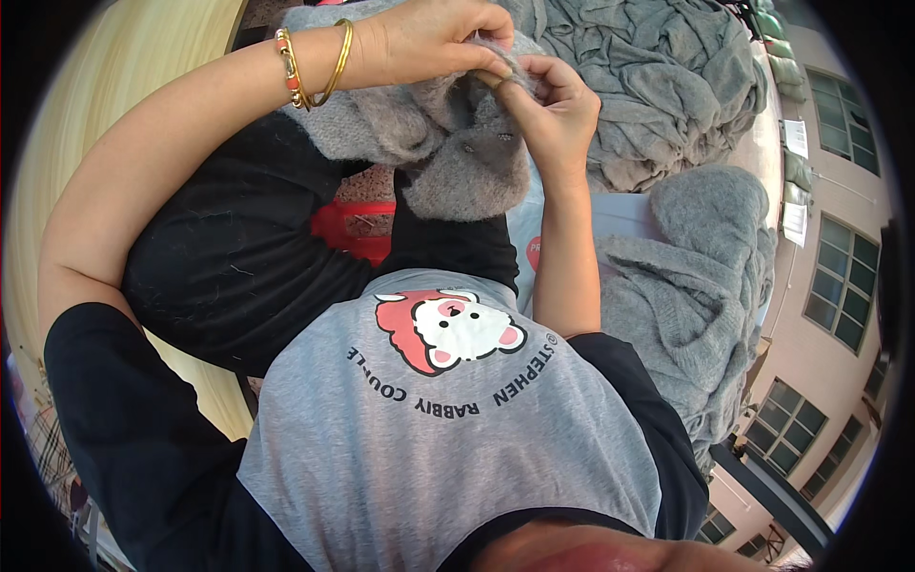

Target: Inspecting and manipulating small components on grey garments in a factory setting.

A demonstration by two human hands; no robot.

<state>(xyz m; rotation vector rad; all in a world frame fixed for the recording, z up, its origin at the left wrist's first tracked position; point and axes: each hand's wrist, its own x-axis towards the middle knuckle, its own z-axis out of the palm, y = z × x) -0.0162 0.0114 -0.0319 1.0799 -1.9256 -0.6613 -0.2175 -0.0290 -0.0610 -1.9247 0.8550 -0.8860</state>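
Note:
A fuzzy grey knitted garment [472, 176] hangs bunched over my lap at the top of the view. My left hand [424, 43], with gold bangles at its wrist, pinches an edge of the knit between thumb and fingers. Right beside it, my right hand [558, 110] grips the same edge, its thumb almost touching the left thumb. The knit stands up in a small fold between the two hands. Whether anything small is held in the fold cannot be made out. Below the hands, the rest of the garment droops in loose folds.
A large heap of grey knitwear [658, 86] lies at the far right, and another grey knitted pile [686, 305] sits near my right arm. A pale wood-grain surface [124, 105] runs along the left. Something red and plastic [357, 224] shows between my legs.

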